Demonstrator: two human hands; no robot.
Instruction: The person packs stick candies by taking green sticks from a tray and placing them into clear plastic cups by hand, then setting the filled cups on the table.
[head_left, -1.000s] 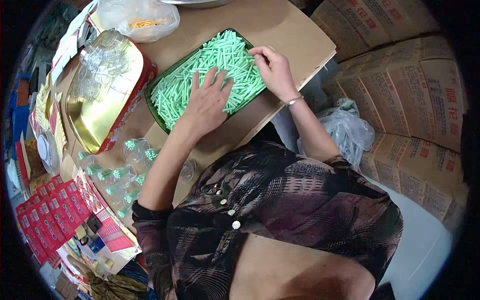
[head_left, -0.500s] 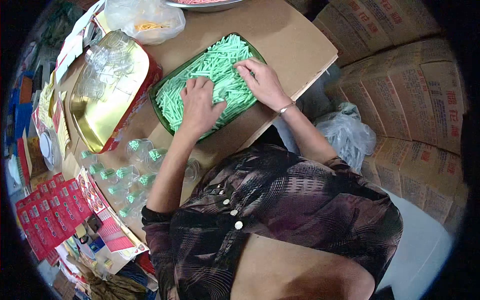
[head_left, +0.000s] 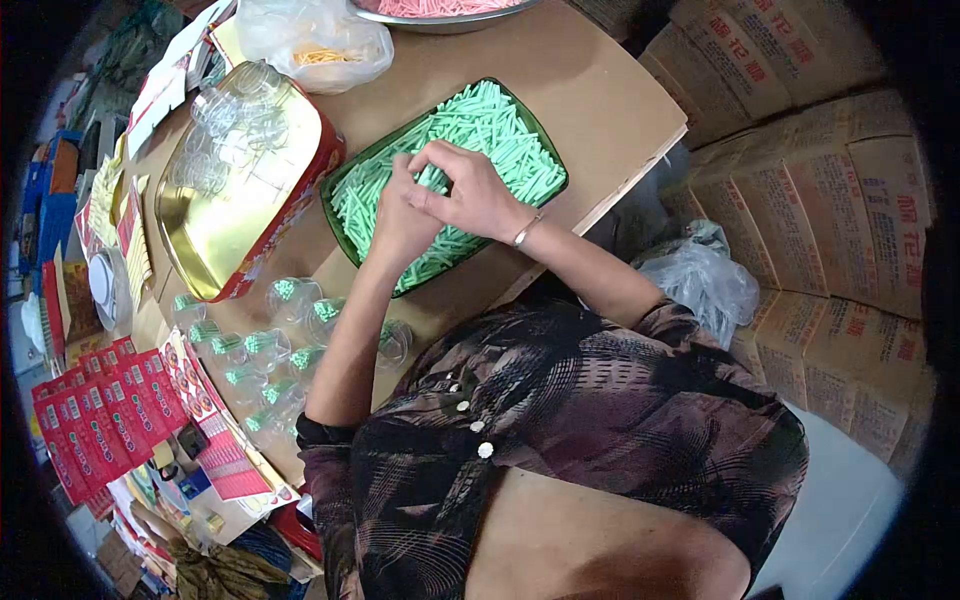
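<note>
My left hand (head_left: 407,222) and my right hand (head_left: 470,190) meet above a dark green tray (head_left: 553,152) heaped with short pale-green sticks (head_left: 500,125). The left one is closed, its fingertips mostly hidden behind the other hand. Thumb and fingers of the right, which has a bracelet at the wrist, curl toward the left hand and touch it. Whatever lies between them is concealed. Beside my left forearm stand several clear plastic cups (head_left: 268,345) with bundles of green sticks inside.
Left of the tray is a gold-lined red tin (head_left: 215,235) with clear cups in it. A plastic bag (head_left: 350,65) with yellow sticks and a metal bowl (head_left: 460,18) of pink sticks sit at the back. Cardboard boxes (head_left: 830,200) are stacked to the right. Red packets (head_left: 110,420) lie lower left.
My right hand has moved left from the tray's right side and now meets my left hand. Earlier the two were apart, both among the sticks. The whole view has shifted slightly.
</note>
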